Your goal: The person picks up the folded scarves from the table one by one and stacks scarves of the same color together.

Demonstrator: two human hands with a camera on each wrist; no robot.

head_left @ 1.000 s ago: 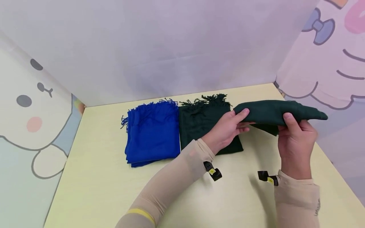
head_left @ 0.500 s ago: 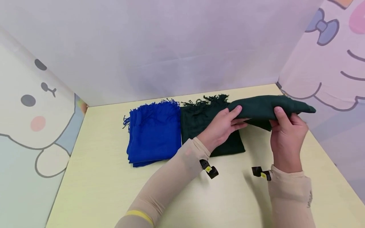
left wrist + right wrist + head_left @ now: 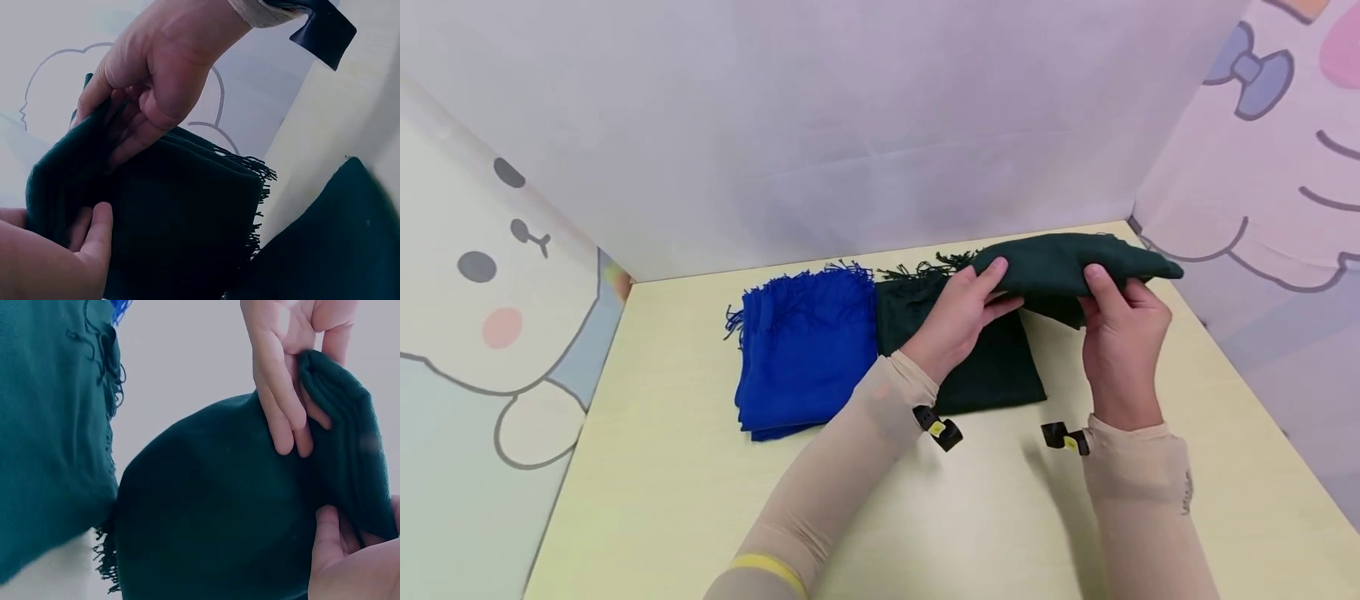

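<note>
Both hands lift a folded dark green scarf (image 3: 1060, 262) above the table's right side. The left hand (image 3: 951, 321) grips its left end, thumb on top and fingers beneath. Farther right, the right hand (image 3: 1123, 350) holds the same fold, thumb uppermost. Layered edges and fringe of the lifted scarf (image 3: 181, 206) show in the left wrist view. Below and left of it a second green scarf (image 3: 992, 367) lies folded flat, its fringe toward the back and partly covered by the left hand. In the right wrist view this lying scarf (image 3: 56, 425) fills the left side.
A folded blue scarf (image 3: 808, 350) with fringe at its back edge lies directly left of the lying green one. The pale yellow table (image 3: 655, 467) meets a whitish back wall (image 3: 865, 125). Cartoon-printed panels (image 3: 482, 267) stand at the sides.
Both hands have carried the held green scarf leftward and slightly toward the back, so it now overlaps the lying green scarf in the head view. The lying scarves stay in place.
</note>
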